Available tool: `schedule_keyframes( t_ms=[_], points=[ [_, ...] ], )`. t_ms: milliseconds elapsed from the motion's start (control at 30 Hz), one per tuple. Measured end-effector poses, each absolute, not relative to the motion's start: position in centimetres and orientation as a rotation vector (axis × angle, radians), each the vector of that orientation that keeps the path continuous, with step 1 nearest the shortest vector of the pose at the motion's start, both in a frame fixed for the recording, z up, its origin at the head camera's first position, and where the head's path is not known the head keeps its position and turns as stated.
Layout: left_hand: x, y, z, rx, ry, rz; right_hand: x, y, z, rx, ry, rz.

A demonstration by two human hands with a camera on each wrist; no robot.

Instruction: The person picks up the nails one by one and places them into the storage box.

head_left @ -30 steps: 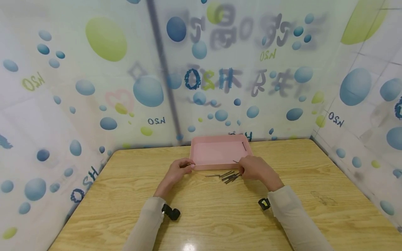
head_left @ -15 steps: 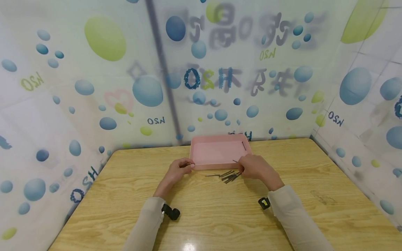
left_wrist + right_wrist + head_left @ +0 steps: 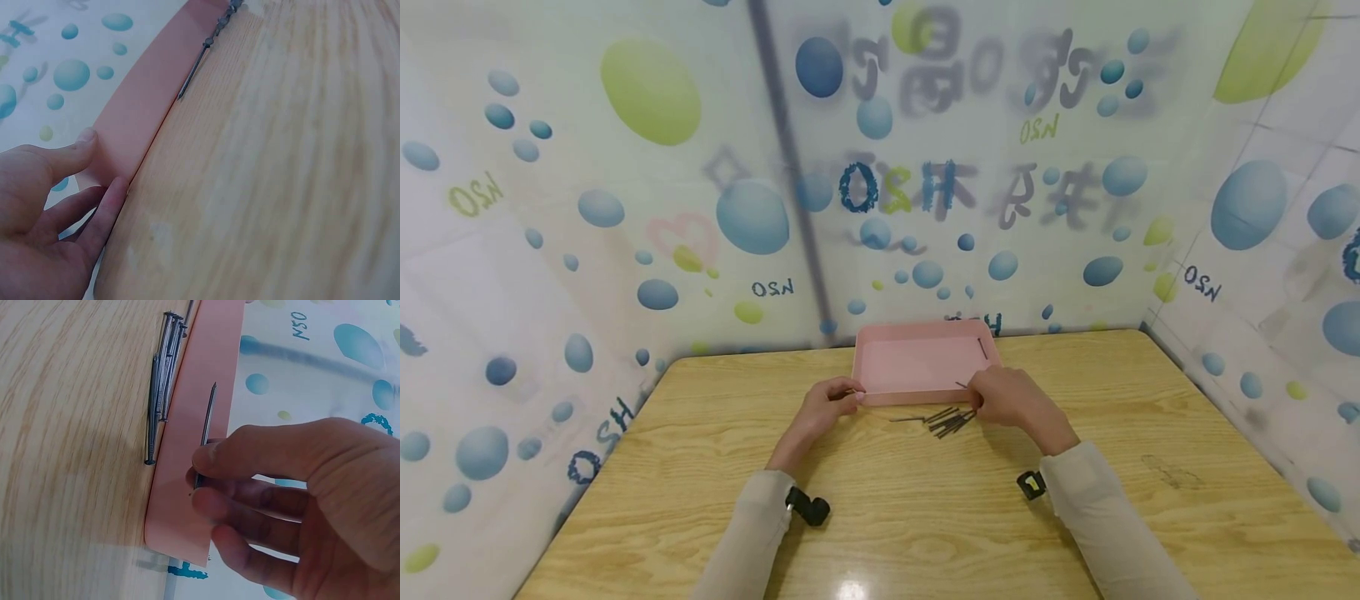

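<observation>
- Pinching a dark nail [image 3: 208, 422] between thumb and fingertips of the right hand [image 3: 1015, 402], just beside the near wall of the pink tray [image 3: 910, 399]; covering most of this nail in the head view.
- Touching the tray's near left corner with the left hand [image 3: 823, 411], at the rim and low on the wall; not showing whether gripping or merely resting.
- Showing another nail [image 3: 983, 348] inside the tray, near its right wall.
- Showing a nail pile [image 3: 950, 422] on the desk [image 3: 910, 517] before the tray, overlapping too much for counting, running up to the right hand, blurring and getting cut off atop the left wrist view.
- Showing a stray nail [image 3: 907, 419] left of the pile, pointing left.
- Wearing pale sleeves [image 3: 1093, 517], running out of frame below.
</observation>
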State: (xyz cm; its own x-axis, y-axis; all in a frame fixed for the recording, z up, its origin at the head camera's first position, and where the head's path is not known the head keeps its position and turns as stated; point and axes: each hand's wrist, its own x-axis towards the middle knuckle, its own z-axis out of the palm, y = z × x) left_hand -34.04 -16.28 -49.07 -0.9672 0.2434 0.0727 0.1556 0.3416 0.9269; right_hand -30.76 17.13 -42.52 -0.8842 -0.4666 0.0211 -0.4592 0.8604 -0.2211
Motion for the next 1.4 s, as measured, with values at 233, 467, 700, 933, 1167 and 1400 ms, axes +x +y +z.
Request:
schedule_keyframes(
  t_ms=[233,467,700,933,1167,1400],
  points=[
    [-34.00,-16.37,-49.12,0.355,2.496,1.736,-30.83,17.10,-42.49,-0.728,3.007,-0.343],
    [-34.05,-16.43,-49.10,0.326,2.483,1.745,-30.85,17.18,-42.50,-0.737,3.017,-0.354],
    [-34.08,-16.37,-49.16,0.319,2.477,1.746,-30.81,17.20,-42.44,-0.733,3.025,-0.377],
    [-34.14,-16.48,-49.23,0.333,2.482,1.751,-30.93,17.20,-42.44,-0.733,3.056,-0.362],
    [-34.22,-16.51,-49.33,0.352,2.482,1.743,-30.99,17.15,-42.45,-0.755,3.067,-0.353],
    [-34.10,-16.44,-49.22,0.368,2.490,1.745,-31.01,17.15,-42.45,-0.733,3.078,-0.361]
  ],
)
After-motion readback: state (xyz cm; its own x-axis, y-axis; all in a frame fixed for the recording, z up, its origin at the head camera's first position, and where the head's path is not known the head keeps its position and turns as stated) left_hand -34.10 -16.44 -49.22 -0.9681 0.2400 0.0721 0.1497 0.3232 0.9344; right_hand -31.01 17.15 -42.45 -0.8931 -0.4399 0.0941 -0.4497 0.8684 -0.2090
